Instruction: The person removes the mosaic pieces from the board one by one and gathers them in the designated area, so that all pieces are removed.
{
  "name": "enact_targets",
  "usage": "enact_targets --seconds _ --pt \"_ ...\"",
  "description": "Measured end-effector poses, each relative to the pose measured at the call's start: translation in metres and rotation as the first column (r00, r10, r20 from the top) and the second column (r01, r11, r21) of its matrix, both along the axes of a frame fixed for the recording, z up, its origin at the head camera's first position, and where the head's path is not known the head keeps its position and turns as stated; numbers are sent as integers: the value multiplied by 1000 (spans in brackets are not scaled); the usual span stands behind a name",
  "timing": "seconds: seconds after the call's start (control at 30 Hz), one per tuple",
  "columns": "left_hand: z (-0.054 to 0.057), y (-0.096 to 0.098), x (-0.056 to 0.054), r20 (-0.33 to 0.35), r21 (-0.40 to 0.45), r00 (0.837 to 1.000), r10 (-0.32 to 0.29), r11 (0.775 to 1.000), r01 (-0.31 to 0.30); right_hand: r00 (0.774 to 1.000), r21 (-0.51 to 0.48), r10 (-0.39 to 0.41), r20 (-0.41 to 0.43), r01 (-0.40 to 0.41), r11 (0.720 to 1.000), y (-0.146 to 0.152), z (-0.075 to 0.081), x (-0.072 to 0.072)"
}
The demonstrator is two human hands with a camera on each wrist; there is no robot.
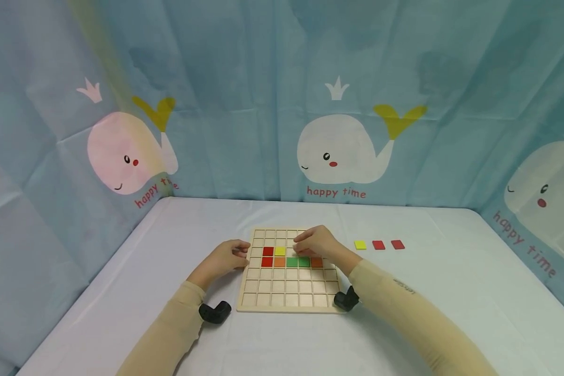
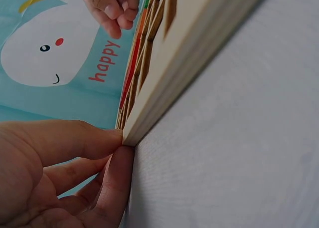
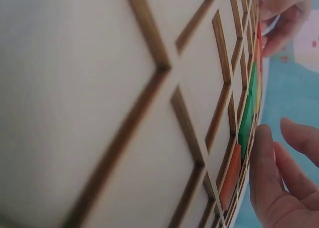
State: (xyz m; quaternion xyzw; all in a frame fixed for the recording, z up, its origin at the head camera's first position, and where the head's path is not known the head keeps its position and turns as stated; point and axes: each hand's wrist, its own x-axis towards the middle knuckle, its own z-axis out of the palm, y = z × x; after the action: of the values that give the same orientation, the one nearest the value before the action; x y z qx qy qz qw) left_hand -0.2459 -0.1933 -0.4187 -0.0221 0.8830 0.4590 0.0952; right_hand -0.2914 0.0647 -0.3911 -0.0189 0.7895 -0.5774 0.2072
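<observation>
A wooden grid board (image 1: 291, 300) lies flat on the table. My left hand (image 1: 227, 257) pinches its left edge, thumb tip at the frame's top and a finger against its side in the left wrist view. Over the board's right half hovers my right hand (image 1: 317, 241), thumb and fingers apart with nothing visible between them in the right wrist view. Just below its fingertips are two green tiles (image 1: 304, 262) and an orange tile (image 3: 230, 178). Further left in the grid sit two red tiles (image 1: 268, 251), a yellow tile (image 1: 280, 251) and another orange tile (image 1: 279, 262).
Right of the board, a loose yellow tile (image 1: 360, 245) and two loose red tiles (image 1: 378, 245) lie in a row on the white tablecloth (image 1: 442, 282). A blue whale-print curtain (image 1: 230, 151) encloses the table's back and sides. Black devices (image 1: 215, 312) show near both wrists.
</observation>
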Motion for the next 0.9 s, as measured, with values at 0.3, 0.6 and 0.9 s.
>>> enact_targets --seconds 0.3,0.6,0.9 --pt "0 -1 0 6 -1 1000 8 1000 -8 1000 -12 28 -12 -29 1000 -10 -3 2" --pt "0 -1 0 -2 -2 1000 0 1000 0 997 -17 67 -35 -68 998 -15 -5 1" --pt "0 -1 -1 8 -5 1000 1 1000 -1 995 24 88 -49 -86 996 -20 -5 3"
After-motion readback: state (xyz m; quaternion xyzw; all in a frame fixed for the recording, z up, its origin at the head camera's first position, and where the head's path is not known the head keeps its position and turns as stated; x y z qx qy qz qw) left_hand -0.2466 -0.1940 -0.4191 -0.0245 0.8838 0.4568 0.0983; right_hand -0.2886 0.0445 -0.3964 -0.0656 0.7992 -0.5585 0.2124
